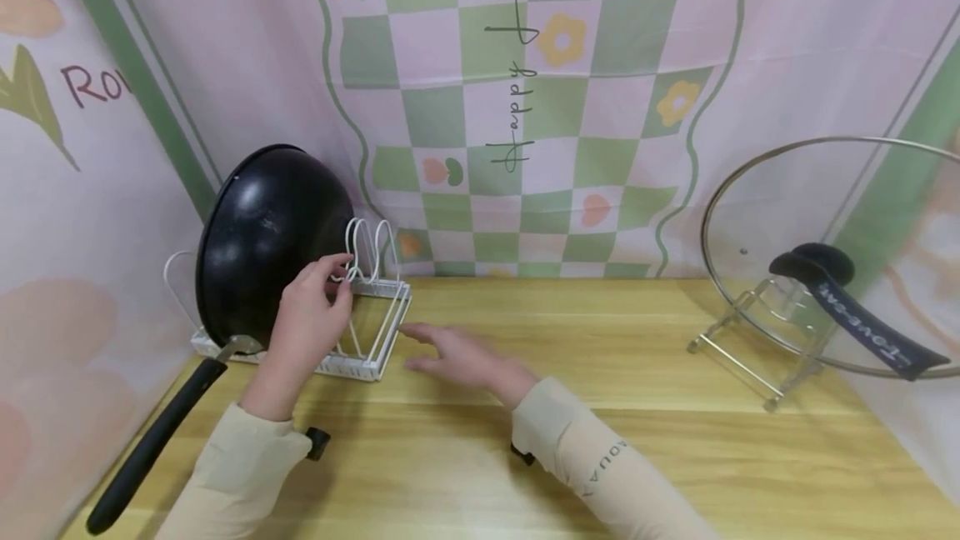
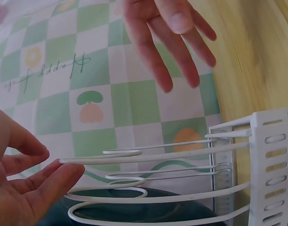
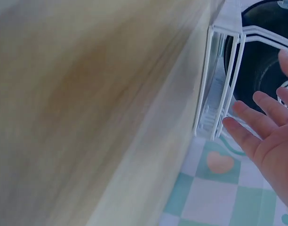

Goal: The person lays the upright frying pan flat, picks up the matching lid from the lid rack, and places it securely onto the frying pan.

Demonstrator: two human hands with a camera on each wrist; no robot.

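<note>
A white wire rack (image 1: 360, 369) stands on the wooden table at the left, with upright wire loops along it. In its left part a black wok (image 1: 273, 223) is propped on edge, its long handle (image 1: 161, 440) sloping down toward the front. My left hand (image 1: 311, 307) is beside the wok; in the left wrist view, its thumb and fingers pinch the tip of one wire divider (image 2: 158, 158). Just right of the rack is my right hand (image 1: 461, 357), fingers extended and holding nothing. The right wrist view has these fingers (image 3: 245, 136) close to the rack's end.
At the right, a large glass lid (image 1: 757, 207) with a dark handle (image 1: 862, 323) leans in a metal wire stand (image 1: 738, 365). A patterned cloth (image 1: 555, 119) hangs behind the table (image 1: 585, 340), and another printed panel (image 1: 82, 215) borders the left side.
</note>
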